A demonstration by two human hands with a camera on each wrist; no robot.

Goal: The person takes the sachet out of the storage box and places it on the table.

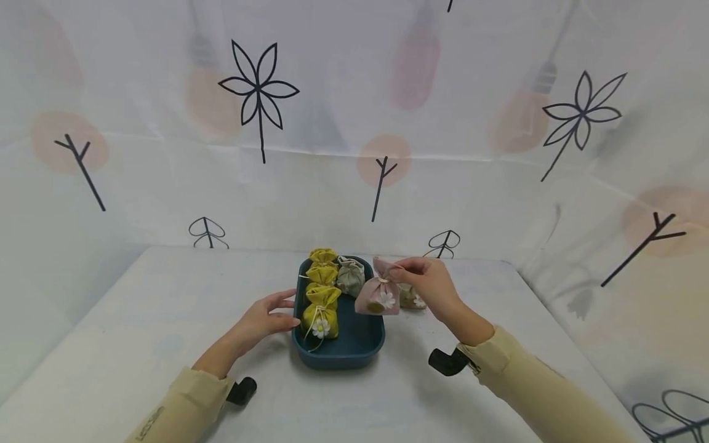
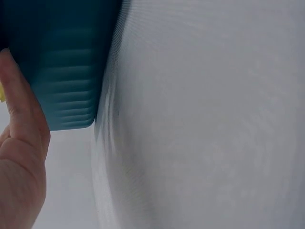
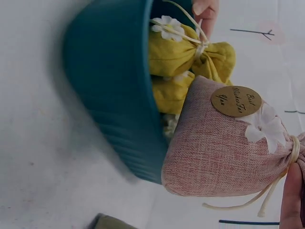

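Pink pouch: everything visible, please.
The pink pouch looks like coarse woven fabric, rounded and filled, its neck cinched by a pale cord with loose ends. A white flower and a round brown tag reading "Best Wishes For You" sit on its front. The right hand pinches it by the gathered top; it hangs neck-up at the blue bin's right rim. Whether it touches the bin is unclear.
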